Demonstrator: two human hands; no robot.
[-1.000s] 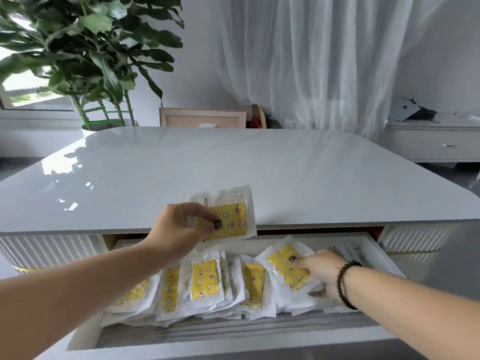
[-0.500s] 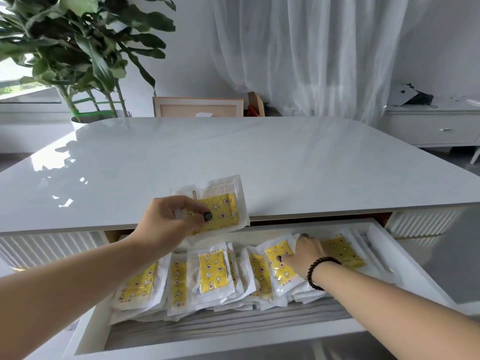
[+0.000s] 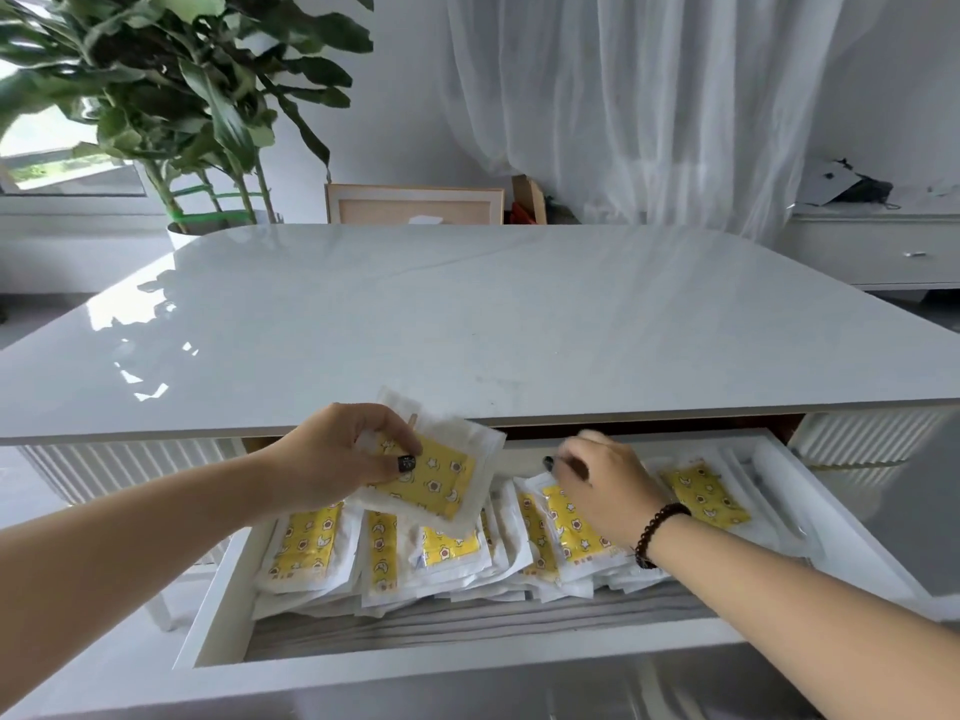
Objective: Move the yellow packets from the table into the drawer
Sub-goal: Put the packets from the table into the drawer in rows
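Note:
My left hand (image 3: 337, 459) grips a small stack of yellow packets (image 3: 441, 475) in clear wrappers, held tilted past the table's front edge and above the open white drawer (image 3: 363, 662). Inside the drawer, several more yellow packets (image 3: 306, 550) stand in a leaning row. My right hand (image 3: 605, 485), with a dark bead bracelet on its wrist, hovers blurred over the right part of that row, fingers loosely bent and nothing visibly held. One packet (image 3: 706, 496) lies flat at the drawer's right end.
The glossy white table (image 3: 467, 314) stretches ahead. Behind it are a potted plant (image 3: 171, 111), a wooden frame (image 3: 415, 205) and a sheer curtain (image 3: 623, 96). A low white cabinet (image 3: 878, 246) stands at the far right.
My left hand has lifted the packet stack off the table's edge and brought it out over the drawer. My right hand has risen from the packet row toward the drawer's back.

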